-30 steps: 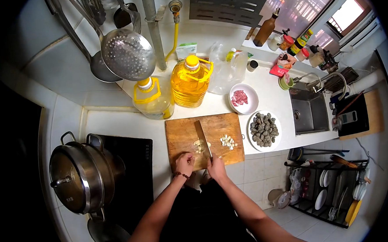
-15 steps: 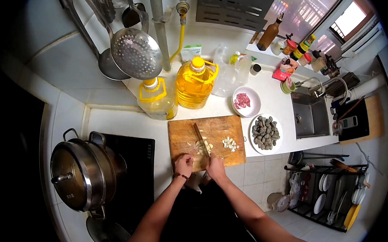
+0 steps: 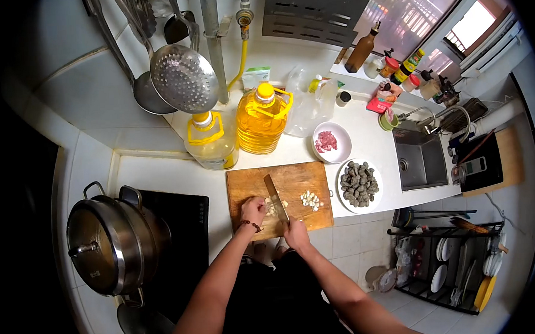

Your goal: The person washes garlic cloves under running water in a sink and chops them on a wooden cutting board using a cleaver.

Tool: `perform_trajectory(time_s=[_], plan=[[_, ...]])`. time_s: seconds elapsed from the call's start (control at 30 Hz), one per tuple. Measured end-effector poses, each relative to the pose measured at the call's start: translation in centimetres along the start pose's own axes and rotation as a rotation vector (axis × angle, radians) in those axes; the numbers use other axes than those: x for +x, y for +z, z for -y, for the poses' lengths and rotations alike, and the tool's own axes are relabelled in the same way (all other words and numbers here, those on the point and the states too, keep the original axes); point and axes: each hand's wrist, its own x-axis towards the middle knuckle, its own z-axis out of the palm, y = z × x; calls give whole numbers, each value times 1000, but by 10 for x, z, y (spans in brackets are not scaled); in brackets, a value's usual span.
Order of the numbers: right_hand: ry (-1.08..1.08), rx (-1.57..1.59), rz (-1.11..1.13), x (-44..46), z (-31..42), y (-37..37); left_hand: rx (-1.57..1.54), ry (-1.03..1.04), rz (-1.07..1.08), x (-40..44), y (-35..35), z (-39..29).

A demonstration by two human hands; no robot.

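My right hand (image 3: 296, 234) grips the handle of a cleaver-like kitchen knife (image 3: 274, 195), whose blade points away from me across the wooden cutting board (image 3: 244, 183). Left of the blade, my left hand (image 3: 254, 211) is closed with curled fingers at some pale garlic pieces (image 3: 272, 208). Whatever its fingertips hold is too small to make out. The blade partly covers these pieces. A separate group of whitish garlic cloves (image 3: 310, 200) lies on the right side of the board.
Right of the board stand a bowl of sliced meat (image 3: 325, 142) and a plate of grey shellfish (image 3: 360, 185). Oil bottles (image 3: 259, 126) stand behind it. A steamer pot (image 3: 111, 242) sits on the black cooktop (image 3: 189, 231) at left; a sink (image 3: 421, 159) is farther right.
My left hand has moved up and farther onto the board, closer to the garlic pieces. The knife's blade now shows broader, its flat side more in view. The whole view has shifted slightly.
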Motion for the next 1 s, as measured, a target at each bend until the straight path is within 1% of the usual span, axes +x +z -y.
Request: perform_trajectory(time_s=[0.03, 0.1, 0.17, 0.23, 0.27, 0.33, 0.37, 0.43, 0.47, 0.5, 0.53, 0.57, 0.6, 0.63, 0.73, 0.77, 0.83, 0.87, 1.0], plan=[[3, 0, 2, -1, 1, -1, 0, -2, 2, -1, -2, 2], [45, 32, 5, -3, 5, -2, 42, -55, -103, -4, -12, 2], [53, 41, 18, 1, 13, -1, 87, -88, -64, -8, -18, 3], [54, 52, 32, 4, 16, 5, 122, -135, -139, -11, -20, -2], [79, 2, 39, 6, 14, 10, 122, -136, -141, -10, -21, -5], [103, -50, 52, 10, 9, 18, 158, -96, -89, -8, -21, -11], [94, -55, 63, 10, 7, 20, 157, -101, -91, -6, -18, -9], [88, -58, 74, 6, 5, 22, 181, -90, 1, 0, -12, -7], [97, -74, 78, 7, 6, 20, 184, -116, 30, 2, -12, -11], [103, -90, 82, 9, 8, 18, 181, -112, 26, 4, -7, -7], [99, -91, 80, 9, 9, 17, 123, -135, 77, 5, -2, 1], [80, -28, 42, 8, 9, 13, 66, -159, 128, 7, -2, 0], [65, 34, 6, 7, 9, 12, 61, -123, 124, 5, -1, -1], [70, 32, 8, 3, 8, 11, 60, -127, 128, 0, -2, 1], [79, 20, 7, 4, 17, 1, -80, -158, 80, -8, -19, -7], [57, 4, 11, 4, 18, 3, -79, -157, 83, -11, -21, 0], [36, -8, 19, 5, 18, 10, 1, -205, -5, -21, -26, 13], [51, -27, 22, 6, 18, 15, 81, -209, 5, -24, -30, 5], [64, -57, 35, 7, 11, 26, 34, -217, 68, -32, -21, 11]])
